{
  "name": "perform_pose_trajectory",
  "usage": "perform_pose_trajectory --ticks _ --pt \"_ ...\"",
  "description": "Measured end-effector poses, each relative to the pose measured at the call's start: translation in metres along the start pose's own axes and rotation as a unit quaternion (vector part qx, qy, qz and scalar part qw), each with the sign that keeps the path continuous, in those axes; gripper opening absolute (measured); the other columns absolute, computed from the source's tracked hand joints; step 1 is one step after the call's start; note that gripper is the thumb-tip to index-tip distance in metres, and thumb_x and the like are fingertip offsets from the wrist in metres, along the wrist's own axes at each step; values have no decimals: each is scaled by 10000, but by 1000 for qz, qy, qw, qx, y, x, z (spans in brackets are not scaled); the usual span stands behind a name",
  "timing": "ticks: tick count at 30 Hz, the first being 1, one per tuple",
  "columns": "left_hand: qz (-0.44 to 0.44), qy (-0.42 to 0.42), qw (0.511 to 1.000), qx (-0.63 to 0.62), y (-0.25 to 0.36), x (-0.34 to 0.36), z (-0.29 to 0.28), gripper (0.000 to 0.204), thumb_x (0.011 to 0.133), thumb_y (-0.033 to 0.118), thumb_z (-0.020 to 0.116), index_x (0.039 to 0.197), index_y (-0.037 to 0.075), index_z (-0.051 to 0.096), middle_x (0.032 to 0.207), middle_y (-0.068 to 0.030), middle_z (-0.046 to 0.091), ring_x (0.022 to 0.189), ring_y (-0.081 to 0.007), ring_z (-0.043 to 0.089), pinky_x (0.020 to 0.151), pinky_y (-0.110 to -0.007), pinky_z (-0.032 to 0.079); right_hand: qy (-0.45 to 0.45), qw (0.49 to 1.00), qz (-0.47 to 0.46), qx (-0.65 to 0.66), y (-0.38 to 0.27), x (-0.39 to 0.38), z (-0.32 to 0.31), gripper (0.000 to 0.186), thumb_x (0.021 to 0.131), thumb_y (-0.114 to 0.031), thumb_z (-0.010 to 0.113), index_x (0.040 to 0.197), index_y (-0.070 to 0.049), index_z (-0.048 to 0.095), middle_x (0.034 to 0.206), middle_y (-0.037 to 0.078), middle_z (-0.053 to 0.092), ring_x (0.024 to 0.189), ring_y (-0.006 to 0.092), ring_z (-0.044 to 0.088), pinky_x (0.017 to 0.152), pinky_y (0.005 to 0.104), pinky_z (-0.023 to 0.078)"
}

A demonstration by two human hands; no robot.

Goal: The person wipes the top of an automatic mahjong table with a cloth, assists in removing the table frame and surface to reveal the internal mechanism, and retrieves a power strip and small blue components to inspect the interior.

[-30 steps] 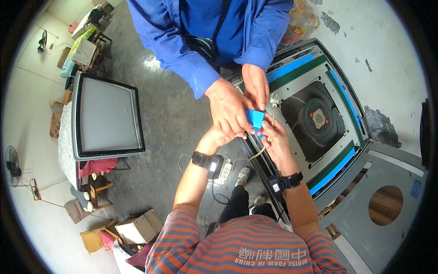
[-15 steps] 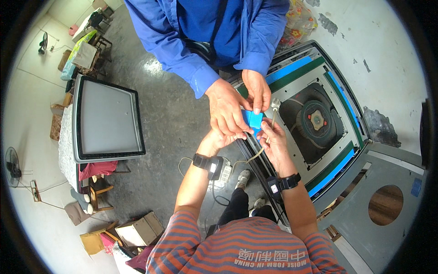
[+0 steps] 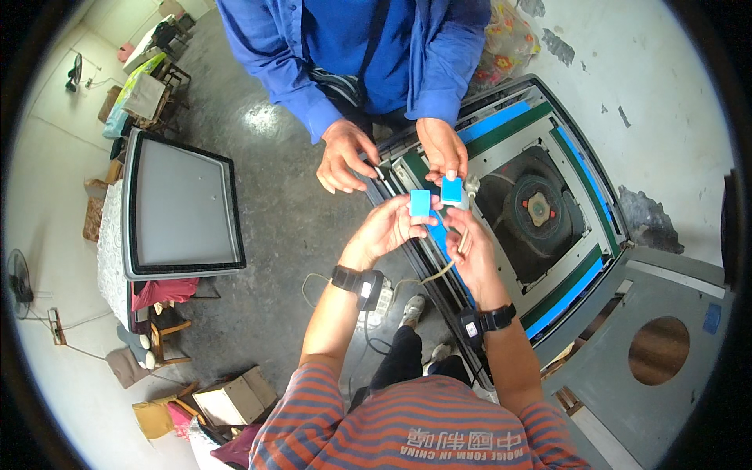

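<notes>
My left hand point(image 3: 384, 229) pinches a small blue rectangular block point(image 3: 420, 203) between thumb and fingers. A beige power cable point(image 3: 464, 242) runs through my right hand point(image 3: 476, 254), whose fingers curl round it. The cable's pale plug point(image 3: 471, 186) sticks up just beyond that hand. Facing me, a person in a blue shirt holds a second blue block point(image 3: 451, 189), white on its lower edge, in the hand point(image 3: 443, 150) on the right. That person's other hand point(image 3: 345, 159) hovers with nothing in it, left of my block.
An opened machine cabinet point(image 3: 540, 227) with a round hub, green and blue strips lies at the right under our hands. A grey panel with a round hole point(image 3: 611, 345) is beside it. At left a framed grey cover point(image 3: 188, 207) rests on a table. A power strip point(image 3: 380, 304) lies below.
The two blue blocks, held together before, are now apart: one in my left hand, one with the other person. That person's left-side hand has drawn back to the left, off my hand.
</notes>
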State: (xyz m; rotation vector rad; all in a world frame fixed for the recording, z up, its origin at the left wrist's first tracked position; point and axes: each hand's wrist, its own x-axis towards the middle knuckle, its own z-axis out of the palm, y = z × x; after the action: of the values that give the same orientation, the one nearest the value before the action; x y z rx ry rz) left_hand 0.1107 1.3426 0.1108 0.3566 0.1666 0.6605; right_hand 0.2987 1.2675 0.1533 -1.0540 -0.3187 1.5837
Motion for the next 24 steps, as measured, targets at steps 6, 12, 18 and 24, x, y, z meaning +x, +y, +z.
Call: perform_pose_trajectory --ticks 6,12,18,24 --pt "46 105 993 35 -16 -7 0 446 1056 233 348 1379 -66 419 1334 -233 549 1199 -335 578 974 -422 509 -19 971 -148 -189 45 -57 -16 289 1056 -260 419 966 -36 578 651 -51 453 538 17 357 456 189 270" --pt "78 135 988 -16 -48 -16 -6 410 1052 230 366 1326 -59 467 1275 -218 593 1159 -325 601 994 -439 494 -55 909 -135 -391 73 -77 -25 351 1048 -295 423 928 -24 610 597 5 453 543 96 431 521 281 374" --pt "103 172 980 -9 -77 -71 -17 366 1025 230 449 1254 -52 500 1188 -192 630 1035 -288 645 918 -416 531 60 998 2 -29 75 -83 -72 198 1007 -227 474 903 -85 565 569 -66 390 421 56 334 365 217 248" --pt "98 242 964 54 -151 -146 18 275 986 124 538 1254 66 514 984 -98 634 813 -191 624 715 -344 547 108 978 -5 177 30 -62 -233 205 1016 -227 436 847 -140 513 549 -59 322 407 73 269 364 245 210"
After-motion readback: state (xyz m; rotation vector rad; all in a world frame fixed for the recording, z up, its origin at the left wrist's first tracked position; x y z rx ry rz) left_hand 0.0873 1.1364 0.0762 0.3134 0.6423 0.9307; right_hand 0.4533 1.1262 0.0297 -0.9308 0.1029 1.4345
